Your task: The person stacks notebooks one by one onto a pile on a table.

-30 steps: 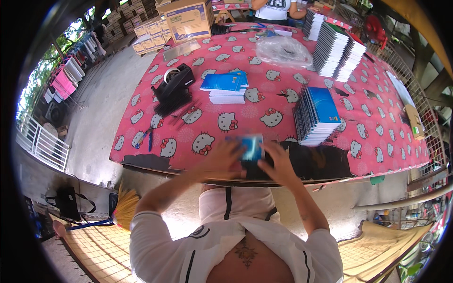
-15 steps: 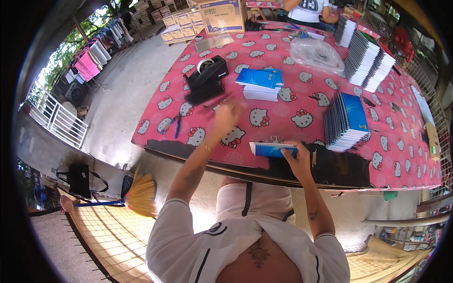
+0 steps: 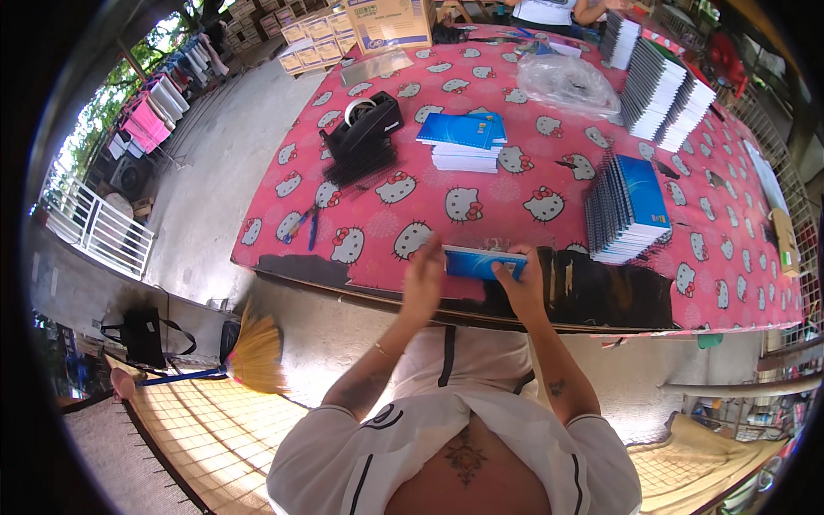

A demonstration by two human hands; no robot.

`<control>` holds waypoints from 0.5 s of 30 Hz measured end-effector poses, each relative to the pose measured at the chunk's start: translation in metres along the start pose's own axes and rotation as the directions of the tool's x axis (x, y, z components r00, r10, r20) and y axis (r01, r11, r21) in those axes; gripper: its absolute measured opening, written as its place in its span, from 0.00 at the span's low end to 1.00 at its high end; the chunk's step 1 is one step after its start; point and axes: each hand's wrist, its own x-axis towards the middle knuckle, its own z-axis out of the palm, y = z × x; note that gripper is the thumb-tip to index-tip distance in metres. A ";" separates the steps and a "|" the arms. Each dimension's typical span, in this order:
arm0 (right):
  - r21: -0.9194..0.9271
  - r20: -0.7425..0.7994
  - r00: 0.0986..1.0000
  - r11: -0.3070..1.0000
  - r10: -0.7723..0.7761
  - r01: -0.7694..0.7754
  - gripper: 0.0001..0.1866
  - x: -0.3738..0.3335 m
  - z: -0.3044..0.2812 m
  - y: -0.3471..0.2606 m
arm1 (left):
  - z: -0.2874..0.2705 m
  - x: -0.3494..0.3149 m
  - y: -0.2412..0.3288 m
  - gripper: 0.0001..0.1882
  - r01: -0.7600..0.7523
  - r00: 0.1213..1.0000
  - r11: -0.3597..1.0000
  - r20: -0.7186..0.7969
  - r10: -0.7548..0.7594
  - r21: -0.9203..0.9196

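Near the table's front edge, a blue-covered notebook (image 3: 470, 263) is gripped at its right end by my right hand (image 3: 524, 283), thumb pressed on the cover. At the notebook's left end is my left hand (image 3: 422, 281), its fingers smeared by motion; whether it holds anything cannot be made out. Beyond lies a small stack of blue notebooks (image 3: 463, 130), beside a black tape dispenser (image 3: 367, 124) and a bundle of black spiral binding coils (image 3: 360, 161). To the right leans a row of spiral-bound blue notebooks (image 3: 631, 210).
A pink patterned cloth (image 3: 378, 232) covers the table. Blue-handled scissors or pliers (image 3: 311, 227) lie left. Farther back are a plastic bag (image 3: 568, 86), tall notebook stacks (image 3: 654, 90), a cardboard box (image 3: 390, 24) and another person (image 3: 549, 12). A broom (image 3: 256, 352) rests below left.
My left hand has come back from near the binding coils to the notebook's left end. My right hand still holds the notebook. The whole view has shifted slightly.
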 end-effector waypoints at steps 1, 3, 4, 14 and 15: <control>0.000 0.011 1.000 1.000 0.010 -0.010 0.22 -0.001 0.002 -0.004 | 0.010 -0.006 -0.001 0.25 0.030 0.999 0.998 -0.020 -0.031 -0.058; -0.004 0.029 0.999 1.000 0.030 -0.030 0.21 -0.003 0.001 -0.012 | 0.028 -0.013 0.000 0.28 0.083 0.994 0.980 -0.051 -0.094 -0.179; -0.026 0.039 0.999 0.999 0.020 -0.019 0.19 -0.004 0.000 -0.011 | 0.026 -0.011 0.002 0.29 0.097 0.995 0.983 0.006 -0.097 -0.153; 0.048 0.156 0.987 0.998 0.033 -0.041 0.11 -0.006 -0.010 -0.013 | -0.041 0.019 0.051 0.15 -0.276 0.961 0.833 0.114 0.253 0.480; 0.017 0.150 0.988 0.999 0.029 -0.032 0.11 -0.004 -0.011 -0.013 | -0.038 0.017 0.049 0.15 -0.319 0.948 0.832 0.165 0.273 0.454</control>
